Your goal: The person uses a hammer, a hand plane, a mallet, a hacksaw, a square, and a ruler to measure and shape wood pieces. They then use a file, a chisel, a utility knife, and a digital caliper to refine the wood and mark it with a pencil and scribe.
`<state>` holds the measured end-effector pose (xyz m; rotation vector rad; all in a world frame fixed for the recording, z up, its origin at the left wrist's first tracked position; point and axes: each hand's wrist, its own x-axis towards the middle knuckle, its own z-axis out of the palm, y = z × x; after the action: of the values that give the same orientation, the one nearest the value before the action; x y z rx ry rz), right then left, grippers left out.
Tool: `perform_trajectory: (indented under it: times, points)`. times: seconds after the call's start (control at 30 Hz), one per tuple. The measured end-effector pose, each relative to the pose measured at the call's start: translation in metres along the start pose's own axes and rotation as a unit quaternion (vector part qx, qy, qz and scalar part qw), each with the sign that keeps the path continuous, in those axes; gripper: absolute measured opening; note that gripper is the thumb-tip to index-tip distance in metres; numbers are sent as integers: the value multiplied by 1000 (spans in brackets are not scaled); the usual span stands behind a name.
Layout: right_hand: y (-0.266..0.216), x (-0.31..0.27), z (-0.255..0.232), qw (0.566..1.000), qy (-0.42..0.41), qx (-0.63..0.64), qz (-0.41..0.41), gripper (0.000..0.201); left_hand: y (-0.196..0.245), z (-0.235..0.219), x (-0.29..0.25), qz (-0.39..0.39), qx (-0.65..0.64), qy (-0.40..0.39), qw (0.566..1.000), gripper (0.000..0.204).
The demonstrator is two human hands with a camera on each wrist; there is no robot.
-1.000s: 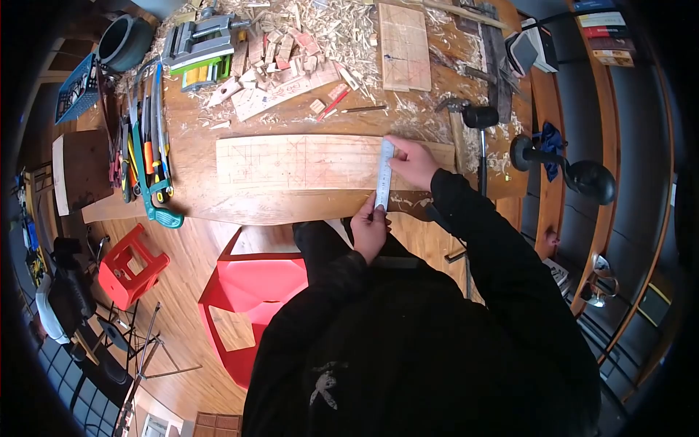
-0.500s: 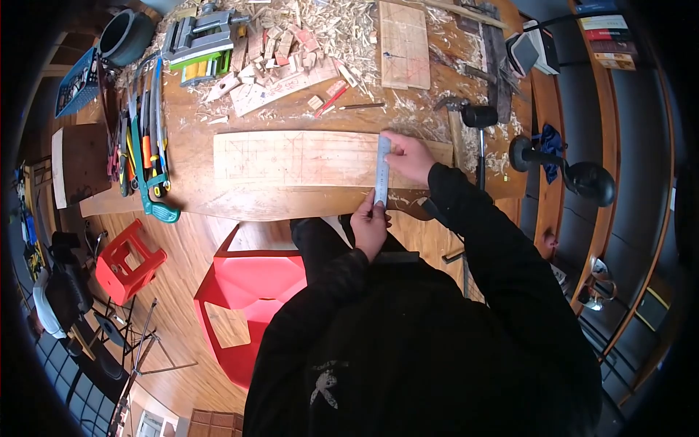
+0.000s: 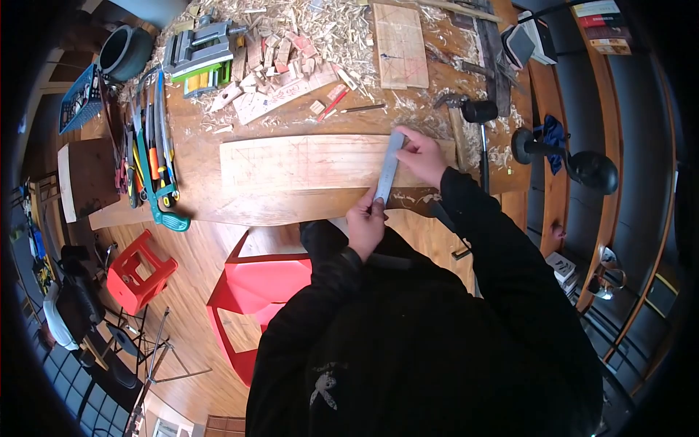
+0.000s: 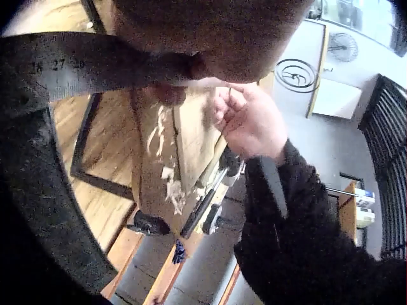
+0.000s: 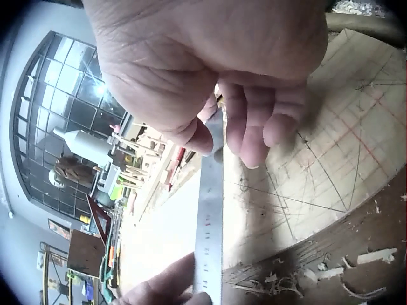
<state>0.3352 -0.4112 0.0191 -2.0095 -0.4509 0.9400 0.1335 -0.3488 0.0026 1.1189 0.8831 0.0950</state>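
Observation:
A steel ruler (image 3: 389, 169) lies slantwise across the right part of a long pale board (image 3: 306, 162) marked with pencil and red lines. My left hand (image 3: 365, 224) pinches the ruler's near end by the table edge, thumb on top. At the far end, my right hand (image 3: 424, 156) grips it between thumb and fingers. Printed numbers on the ruler (image 4: 60, 67) show in the left wrist view, running out past the left hand. From the right wrist, the ruler (image 5: 208, 210) stretches between both hands beside the board's crossed lines (image 5: 343, 190).
Behind the board lie wood offcuts (image 3: 284, 54), shavings, a red pencil (image 3: 334, 100) and a second marked board (image 3: 400, 47). A vise (image 3: 200, 47) and a green-handled saw (image 3: 169, 221) are on the left. To the right are a hammer (image 3: 451, 100) and a black-headed mallet (image 3: 480, 111).
The ruler has turned from nearly straight across the board to a slant, its far end swinging right with my right hand. Both hands keep hold of it.

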Motion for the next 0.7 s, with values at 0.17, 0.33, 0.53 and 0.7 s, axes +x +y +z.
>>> perform_trajectory:
  times: [0.17,0.33,0.53,0.7]
  points:
    - [0,-18,18,997,30,72,-6,56,35,-65,17,108,171,-53,978,29]
    - [0,-24,58,999,26,28,-17,63,52,-116,30,102,233,-80,964,26]
    - [-2,-18,68,996,44,51,50,64,50,-115,45,48,264,-87,960,16]
    - [6,-14,71,998,67,10,7,61,27,-112,52,47,170,-62,982,5]
